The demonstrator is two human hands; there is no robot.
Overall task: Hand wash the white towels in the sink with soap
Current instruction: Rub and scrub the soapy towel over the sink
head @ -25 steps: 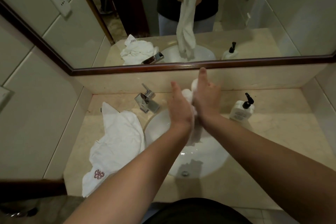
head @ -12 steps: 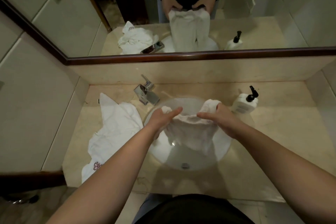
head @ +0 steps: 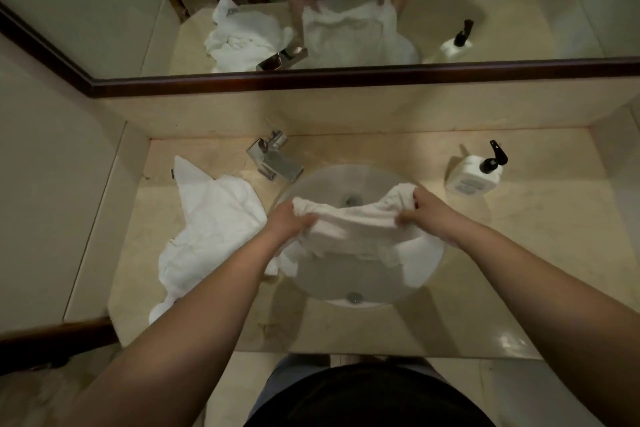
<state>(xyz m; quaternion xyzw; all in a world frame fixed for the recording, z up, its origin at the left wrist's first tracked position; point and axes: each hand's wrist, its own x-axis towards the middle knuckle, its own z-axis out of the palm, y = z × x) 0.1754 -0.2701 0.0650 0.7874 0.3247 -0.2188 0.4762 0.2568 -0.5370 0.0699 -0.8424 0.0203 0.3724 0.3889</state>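
Hands hold a white towel (head: pixel 360 236) stretched out over the round sink (head: pixel 360 291). The left hand (head: pixel 289 220) has its fingers curled round the towel's left top corner, and the right hand (head: pixel 424 213) pinches the right top corner, so the upper edge runs between them like a sagging line. The rest of the cloth hangs down into the bowl, with its lower right part lying against the sink's right wall. Both forearms reach in from the bottom of the view.

A second white towel (head: pixel 211 229) lies crumpled on the table (head: pixel 519 270) just left of the sink, its near end trailing toward the table's front edge. A chrome tap (head: pixel 275 163) stands behind the sink on the left, pointing toward the bowl. A white soap bottle (head: pixel 472 175) with a black pump stands on the table behind the sink to the right, apart from the towel. Above, the mirror (head: pixel 346 10) in a dark frame shows the same towels, tap and bottle.
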